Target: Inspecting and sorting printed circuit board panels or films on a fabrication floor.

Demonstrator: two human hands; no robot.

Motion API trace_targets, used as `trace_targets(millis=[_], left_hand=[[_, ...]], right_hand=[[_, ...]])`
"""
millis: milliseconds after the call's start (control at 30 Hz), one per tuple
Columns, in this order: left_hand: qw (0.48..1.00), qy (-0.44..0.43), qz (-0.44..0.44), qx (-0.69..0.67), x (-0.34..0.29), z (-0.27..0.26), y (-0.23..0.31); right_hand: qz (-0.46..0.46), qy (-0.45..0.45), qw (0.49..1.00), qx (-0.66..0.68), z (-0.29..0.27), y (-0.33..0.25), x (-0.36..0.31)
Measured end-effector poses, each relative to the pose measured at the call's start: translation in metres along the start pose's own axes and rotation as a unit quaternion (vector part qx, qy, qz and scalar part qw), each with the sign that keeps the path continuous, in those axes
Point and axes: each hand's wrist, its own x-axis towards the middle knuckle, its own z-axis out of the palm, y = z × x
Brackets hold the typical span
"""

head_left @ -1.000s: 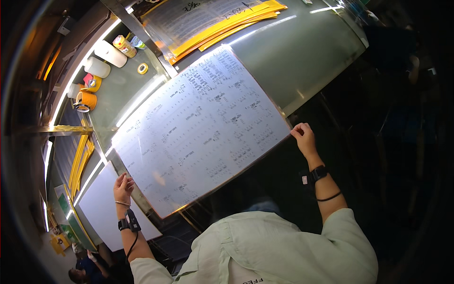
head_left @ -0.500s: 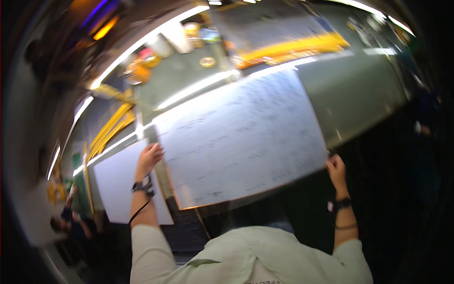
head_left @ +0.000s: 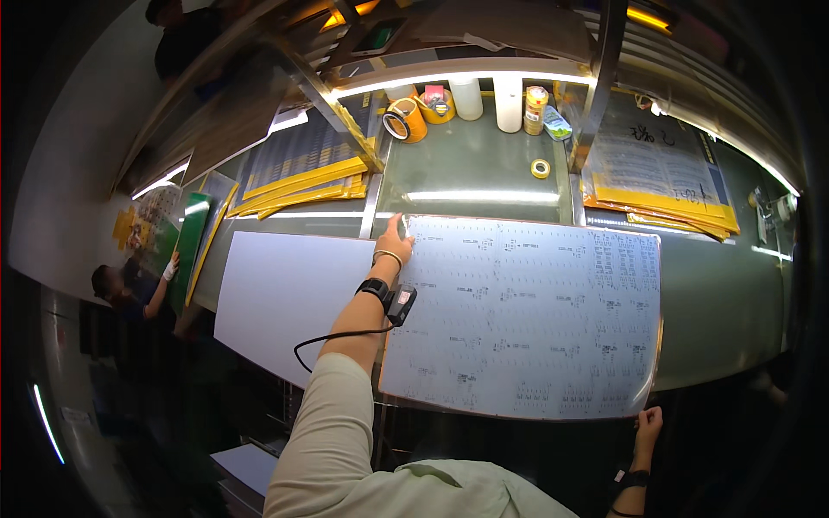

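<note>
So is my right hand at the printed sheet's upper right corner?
No, the right hand is at the lower right corner of the printed sheet.

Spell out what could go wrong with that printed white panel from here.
The left hand is at the far left corner of the printed white panel and the right hand at its near right corner, so uneven movement might twist it.

Its near edge seems to overhang the table, so a bump could shift it.

The black cable loops over the plain white panel and might drag on it.
</note>
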Motion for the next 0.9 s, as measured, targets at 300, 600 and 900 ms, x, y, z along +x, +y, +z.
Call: trace_targets(millis=[300, 600, 900], left_hand=[[0.962, -0.098, 0.049, 0.249, 0.006, -0.007, 0.014], [0.939, 0.017, 0.132, 0.316, -0.001, 0.004, 0.03], [0.942, 0.082, 0.213, 0.245, 0.0, 0.044, -0.001]], right_hand=[[0.005, 0.016, 1.0, 0.021, 0.004, 0.008, 0.004], [-0.242, 0.176, 0.851, -0.432, 0.012, -0.033, 0.005], [-0.369, 0.143, 0.809, -0.434, 0.12, -0.168, 0.203]])
